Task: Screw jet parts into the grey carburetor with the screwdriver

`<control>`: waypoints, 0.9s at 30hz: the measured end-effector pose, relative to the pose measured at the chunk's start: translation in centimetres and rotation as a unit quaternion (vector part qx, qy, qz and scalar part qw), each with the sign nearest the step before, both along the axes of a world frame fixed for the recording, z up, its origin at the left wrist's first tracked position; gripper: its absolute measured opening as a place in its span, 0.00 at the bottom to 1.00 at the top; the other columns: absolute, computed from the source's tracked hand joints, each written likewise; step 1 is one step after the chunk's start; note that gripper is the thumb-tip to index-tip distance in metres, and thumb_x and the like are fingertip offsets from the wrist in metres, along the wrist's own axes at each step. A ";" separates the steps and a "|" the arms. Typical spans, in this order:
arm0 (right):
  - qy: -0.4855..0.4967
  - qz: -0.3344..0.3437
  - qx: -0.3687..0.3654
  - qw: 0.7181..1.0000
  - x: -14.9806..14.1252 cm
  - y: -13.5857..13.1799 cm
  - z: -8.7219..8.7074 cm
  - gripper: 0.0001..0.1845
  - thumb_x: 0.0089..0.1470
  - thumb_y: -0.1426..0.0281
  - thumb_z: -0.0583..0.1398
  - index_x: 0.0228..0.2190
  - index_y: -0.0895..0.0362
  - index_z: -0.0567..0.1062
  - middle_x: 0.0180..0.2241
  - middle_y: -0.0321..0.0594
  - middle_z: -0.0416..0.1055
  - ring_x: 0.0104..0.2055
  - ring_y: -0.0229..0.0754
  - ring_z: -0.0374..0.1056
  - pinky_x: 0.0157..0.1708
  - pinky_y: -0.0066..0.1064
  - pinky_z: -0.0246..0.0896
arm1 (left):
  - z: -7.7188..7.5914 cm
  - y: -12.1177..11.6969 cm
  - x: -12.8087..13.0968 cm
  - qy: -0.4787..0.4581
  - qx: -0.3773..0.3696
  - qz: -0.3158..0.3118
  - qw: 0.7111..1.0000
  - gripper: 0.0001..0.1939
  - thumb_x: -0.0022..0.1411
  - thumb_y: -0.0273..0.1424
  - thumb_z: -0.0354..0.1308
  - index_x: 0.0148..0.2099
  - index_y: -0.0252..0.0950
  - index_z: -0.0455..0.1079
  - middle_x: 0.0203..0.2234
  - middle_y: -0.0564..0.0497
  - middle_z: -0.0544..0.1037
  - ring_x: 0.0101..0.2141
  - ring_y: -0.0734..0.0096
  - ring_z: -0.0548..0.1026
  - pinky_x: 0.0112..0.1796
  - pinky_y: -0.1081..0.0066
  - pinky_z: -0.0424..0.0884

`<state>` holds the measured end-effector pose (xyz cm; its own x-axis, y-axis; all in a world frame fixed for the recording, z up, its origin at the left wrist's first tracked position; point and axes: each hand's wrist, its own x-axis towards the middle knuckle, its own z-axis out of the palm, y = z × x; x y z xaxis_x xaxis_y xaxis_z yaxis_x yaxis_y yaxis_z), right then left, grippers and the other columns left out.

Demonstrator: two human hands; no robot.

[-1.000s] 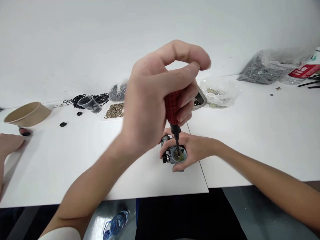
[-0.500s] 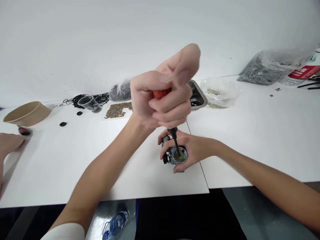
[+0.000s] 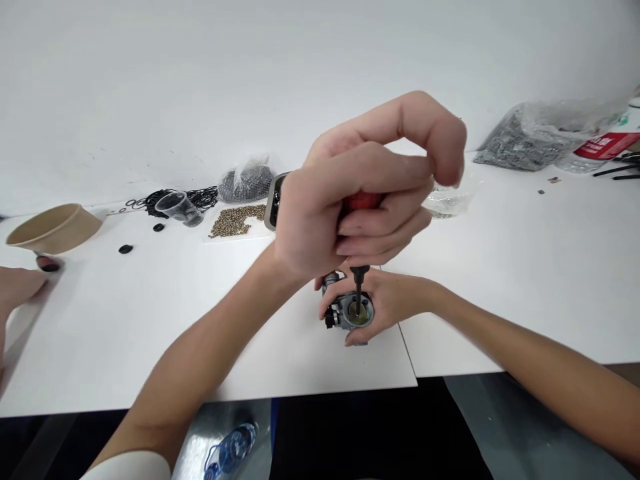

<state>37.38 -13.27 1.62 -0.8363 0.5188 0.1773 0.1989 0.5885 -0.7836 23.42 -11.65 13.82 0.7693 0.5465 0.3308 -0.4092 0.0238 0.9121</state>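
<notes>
My left hand (image 3: 370, 193) is closed around the red handle of a screwdriver (image 3: 359, 279), raised above the table with the index finger bent over the top. The dark shaft points almost straight down, its tip inside the round opening of a small metal carburetor (image 3: 344, 315). Low on the white table (image 3: 280, 347), my right hand (image 3: 385, 297) wraps around the carburetor from the right and steadies it. My left hand hides part of the handle and some things behind it.
Along the wall lie a tan bowl (image 3: 55, 230), a clear cup (image 3: 179, 207), brass parts (image 3: 235, 221), a bag of dark parts (image 3: 245, 181), a metal tray (image 3: 271, 203) and a bag of grey parts (image 3: 520, 140). Another person's hand (image 3: 20, 290) rests at far left.
My left hand has shifted right and turned on the handle, its index finger now extended and hooked. The screwdriver stands more upright. My right hand and the carburetor stay nearly still.
</notes>
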 end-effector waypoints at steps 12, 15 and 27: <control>-0.002 0.004 0.012 1.000 0.0 0.0 0.0 0.21 0.47 0.62 0.71 0.44 0.52 0.77 0.53 0.43 0.60 0.57 0.45 0.57 0.63 0.42 0.53 | -0.3 1.0 -0.6 0.019 0.001 -0.029 0.999 0.08 0.58 0.23 0.50 0.34 0.40 0.66 0.11 0.60 0.51 0.10 0.82 0.48 0.12 0.77 0.50; -0.004 0.001 0.009 1.000 0.0 0.1 -0.1 0.21 0.47 0.61 0.71 0.44 0.52 0.77 0.54 0.43 0.61 0.58 0.46 0.57 0.64 0.43 0.53 | -0.1 -0.4 -0.3 0.057 0.118 0.150 0.980 0.04 0.65 0.25 0.53 0.39 0.39 0.64 0.14 0.61 0.58 0.12 0.79 0.59 0.14 0.74 0.58; 0.004 0.007 0.009 1.000 0.0 0.1 0.0 0.22 0.47 0.61 0.70 0.44 0.53 0.78 0.54 0.43 0.60 0.55 0.45 0.58 0.61 0.41 0.57 | -1.0 1.1 -0.5 -0.015 0.033 -0.038 0.999 0.06 0.64 0.28 0.56 0.33 0.39 0.64 0.12 0.63 0.47 0.10 0.84 0.46 0.10 0.79 0.47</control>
